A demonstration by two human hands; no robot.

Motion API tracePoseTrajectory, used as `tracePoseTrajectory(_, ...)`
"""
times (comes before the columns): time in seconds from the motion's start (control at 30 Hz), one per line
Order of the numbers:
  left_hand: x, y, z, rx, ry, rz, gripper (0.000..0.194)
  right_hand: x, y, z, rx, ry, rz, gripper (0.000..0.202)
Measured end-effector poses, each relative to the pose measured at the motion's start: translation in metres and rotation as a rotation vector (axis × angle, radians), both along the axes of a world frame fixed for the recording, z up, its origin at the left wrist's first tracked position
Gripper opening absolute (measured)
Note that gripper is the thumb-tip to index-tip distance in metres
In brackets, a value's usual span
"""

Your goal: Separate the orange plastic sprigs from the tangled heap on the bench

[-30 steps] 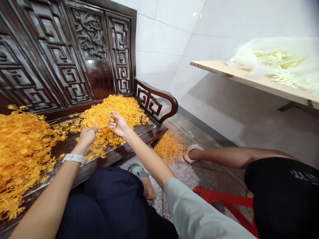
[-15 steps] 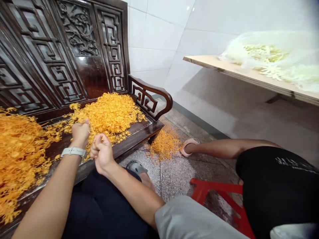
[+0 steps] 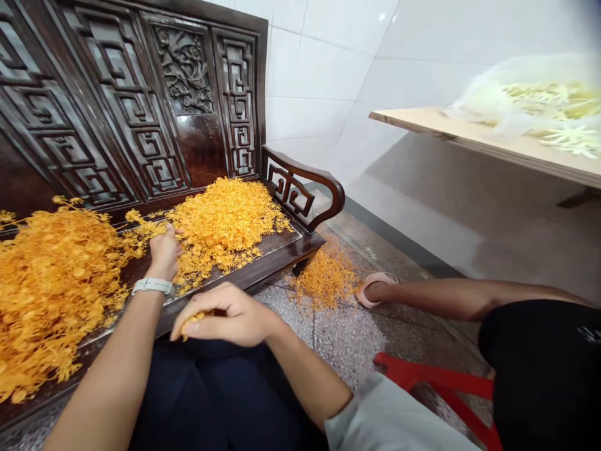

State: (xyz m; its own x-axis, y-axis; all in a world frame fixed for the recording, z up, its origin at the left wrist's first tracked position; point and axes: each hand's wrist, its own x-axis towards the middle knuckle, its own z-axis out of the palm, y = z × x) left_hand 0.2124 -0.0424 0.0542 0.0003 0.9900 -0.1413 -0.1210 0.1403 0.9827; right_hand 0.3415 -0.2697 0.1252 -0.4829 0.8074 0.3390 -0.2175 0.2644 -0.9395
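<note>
My left hand [image 3: 165,252], with a pale watch at the wrist, is over the bench seat between two piles of yellow-orange plastic flowers. Its fingers are partly curled, and a sprig of orange plastic flowers [image 3: 136,219] shows against its far side; the exact grip is hidden. Closer to me, above my lap, my right hand [image 3: 225,316] is curled around small orange plastic flower pieces [image 3: 200,318], which show between thumb and fingers. The right flower pile [image 3: 230,216] lies beyond both hands. A bigger, stringier pile [image 3: 56,275] lies at the left.
The dark carved wooden bench [image 3: 282,254] ends in an armrest [image 3: 319,178]. Orange stems [image 3: 326,279] lie heaped on the floor beside a person's foot [image 3: 378,288]. A red stool [image 3: 436,379] stands at lower right. Plastic bags [image 3: 488,94] with pale pieces sit on a wooden shelf [image 3: 413,118].
My right hand has come away from the left, back toward my lap, and now shows orange pieces in it. The left hand's fingers have loosened somewhat. The view has turned slightly left.
</note>
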Motion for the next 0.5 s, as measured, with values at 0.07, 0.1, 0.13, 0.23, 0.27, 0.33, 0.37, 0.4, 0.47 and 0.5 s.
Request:
tracePoseTrajectory(0.07, -0.001, -0.003, 0.005, -0.013, -0.12, 0.001, 0.032, 0.02, 0.026, -0.006, -0.069, 0.049, 0.026, 0.024)
tracePoseTrajectory(0.1, -0.001, -0.004, 0.008, -0.022, -0.176, -0.001, 0.033, 0.029, 0.044, -0.012, -0.106, 0.102, -0.056, 0.029)
tracePoseTrajectory(0.13, -0.001, -0.004, 0.011, -0.031, -0.222, 0.001, 0.034, 0.039, 0.063, -0.018, -0.136, 0.179, -0.232, 0.034)
tracePoseTrajectory(0.23, 0.001, -0.005, 0.019, -0.06, -0.346, -0.015, 0.034, 0.066, 0.12, -0.036, -0.091, 0.048, -0.796, 0.039)
tracePoseTrajectory(0.27, 0.003, -0.006, 0.022, -0.069, -0.383, -0.028, 0.034, 0.074, 0.134, -0.042, -0.017, -0.067, -0.944, 0.041)
tracePoseTrajectory(0.33, 0.006, -0.01, 0.027, -0.086, -0.463, -0.065, 0.034, 0.083, 0.152, -0.052, 0.103, -0.243, -1.103, 0.038)
tracePoseTrajectory(0.37, 0.008, -0.012, 0.029, -0.093, -0.51, -0.093, 0.034, 0.083, 0.155, -0.057, 0.119, -0.272, -1.105, 0.035)
tracePoseTrajectory(0.4, 0.011, -0.014, 0.032, -0.097, -0.564, -0.123, 0.035, 0.08, 0.156, -0.063, 0.087, -0.255, -1.064, 0.034)
tracePoseTrajectory(0.47, 0.016, -0.018, 0.037, -0.089, -0.68, -0.181, 0.035, 0.065, 0.151, -0.073, -0.085, -0.134, -0.913, 0.037)
tracePoseTrajectory(0.5, 0.018, -0.019, 0.039, -0.08, -0.73, -0.2, 0.037, 0.055, 0.147, -0.078, -0.192, -0.054, -0.832, 0.039)
